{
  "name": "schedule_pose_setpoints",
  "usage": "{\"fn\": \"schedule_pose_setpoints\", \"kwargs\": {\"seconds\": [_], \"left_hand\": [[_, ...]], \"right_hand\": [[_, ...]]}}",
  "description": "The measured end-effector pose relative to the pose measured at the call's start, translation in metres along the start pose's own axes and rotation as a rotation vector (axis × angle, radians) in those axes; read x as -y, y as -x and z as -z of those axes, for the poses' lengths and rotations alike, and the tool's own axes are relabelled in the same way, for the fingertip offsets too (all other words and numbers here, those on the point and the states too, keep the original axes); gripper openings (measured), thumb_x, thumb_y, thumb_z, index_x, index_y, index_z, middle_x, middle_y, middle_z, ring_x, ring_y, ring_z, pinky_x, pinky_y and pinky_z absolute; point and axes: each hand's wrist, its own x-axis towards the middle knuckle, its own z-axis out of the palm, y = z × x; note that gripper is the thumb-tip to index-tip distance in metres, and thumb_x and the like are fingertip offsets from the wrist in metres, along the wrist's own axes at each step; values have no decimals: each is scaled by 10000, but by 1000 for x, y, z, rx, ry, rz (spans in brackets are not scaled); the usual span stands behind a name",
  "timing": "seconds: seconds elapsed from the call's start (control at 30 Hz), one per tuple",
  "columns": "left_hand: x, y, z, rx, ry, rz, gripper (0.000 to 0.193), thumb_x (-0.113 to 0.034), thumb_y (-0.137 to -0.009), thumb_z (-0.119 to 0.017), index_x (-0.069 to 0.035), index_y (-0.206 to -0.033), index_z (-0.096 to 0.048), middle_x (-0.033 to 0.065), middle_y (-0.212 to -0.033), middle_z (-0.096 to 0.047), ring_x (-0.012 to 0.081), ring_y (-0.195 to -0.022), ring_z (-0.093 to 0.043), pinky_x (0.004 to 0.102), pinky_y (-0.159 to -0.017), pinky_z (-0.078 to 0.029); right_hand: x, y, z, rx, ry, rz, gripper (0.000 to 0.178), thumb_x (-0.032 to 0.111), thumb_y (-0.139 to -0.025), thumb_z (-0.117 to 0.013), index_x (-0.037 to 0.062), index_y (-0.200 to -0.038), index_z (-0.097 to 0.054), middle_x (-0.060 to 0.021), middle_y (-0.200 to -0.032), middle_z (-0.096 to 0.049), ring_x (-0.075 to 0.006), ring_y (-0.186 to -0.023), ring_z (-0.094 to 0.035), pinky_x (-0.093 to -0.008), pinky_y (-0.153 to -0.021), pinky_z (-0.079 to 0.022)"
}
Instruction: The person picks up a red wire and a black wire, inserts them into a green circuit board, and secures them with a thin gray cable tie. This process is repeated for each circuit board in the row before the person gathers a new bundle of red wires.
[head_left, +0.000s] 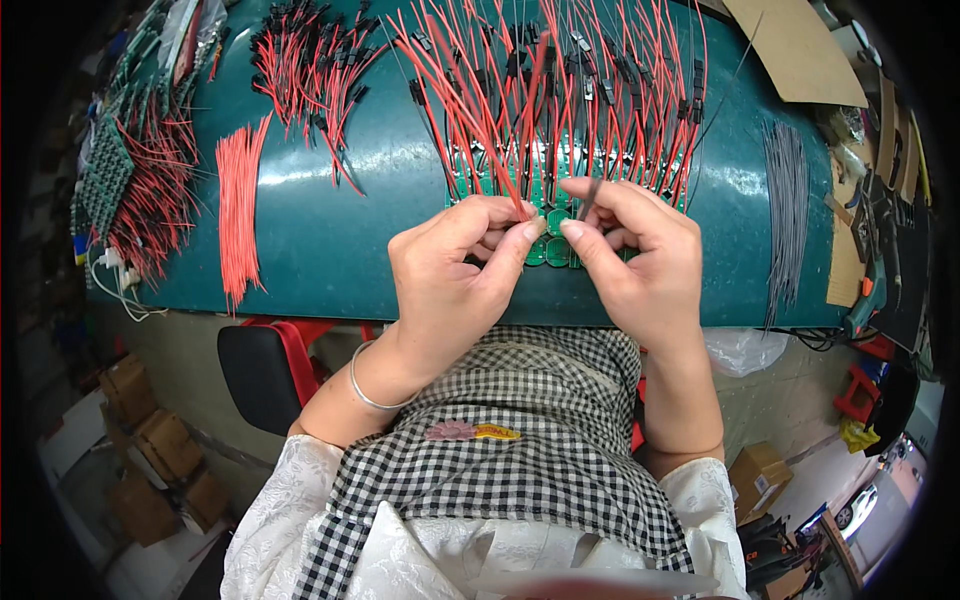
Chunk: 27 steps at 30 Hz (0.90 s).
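Note:
My left hand (pixel 455 265) and my right hand (pixel 630 255) meet over a row of small green circuit boards (pixel 556 222) near the front edge of a dark green table (pixel 330 230). Many red and black wires (pixel 560 90) fan upward from these boards. The left thumb and forefinger pinch a red wire (pixel 518 196) at its lower end. Between the right thumb and forefinger is a thin black wire (pixel 590 195) held upright. The boards lie partly hidden under both hands.
A bundle of loose red wires (pixel 238 205) lies at the left, red-black leads (pixel 310 70) behind it. More green boards with wires (pixel 135 175) pile at the far left. Grey wires (pixel 787 215) lie at the right, cardboard (pixel 795 45) beyond. A chair (pixel 260 365) and boxes (pixel 150 440) stand below.

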Motion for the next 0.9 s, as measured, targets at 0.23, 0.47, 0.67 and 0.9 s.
{"fn": "schedule_pose_setpoints", "kwargs": {"seconds": [0.23,0.47,0.67,0.9], "left_hand": [[4,-1,-2,19,-73,-77,65,27,-865,-718,52,-919,-691,60,-781,-701,60,-603,-639,182,-512,-503],[4,-1,-3,13,-91,-54,59,26,-866,-714,53,-913,-690,63,-773,-706,62,-604,-643,186,-514,-503],[7,0,-2,32,-127,-72,94,39,-839,-723,49,-929,-697,90,-788,-718,100,-631,-677,215,-534,-535],[15,1,-5,-17,-198,-209,216,59,-849,-710,55,-1065,-697,78,-805,-724,68,-631,-653,197,-543,-529]], "right_hand": [[-5,12,15,-59,-233,-137,82,-38,-802,-738,-49,-880,-715,-90,-858,-698,-112,-726,-666,-219,-615,-557],[-9,14,17,-64,-270,-133,87,-23,-803,-755,-47,-883,-730,-96,-878,-703,-113,-751,-669,-222,-639,-562],[-11,14,15,-66,-301,-132,88,-27,-806,-750,-54,-886,-727,-94,-887,-708,-111,-741,-667,-222,-632,-557],[-8,11,7,-146,-243,-111,48,-41,-801,-733,-67,-837,-715,-107,-846,-716,-108,-705,-663,-224,-606,-549]]}}
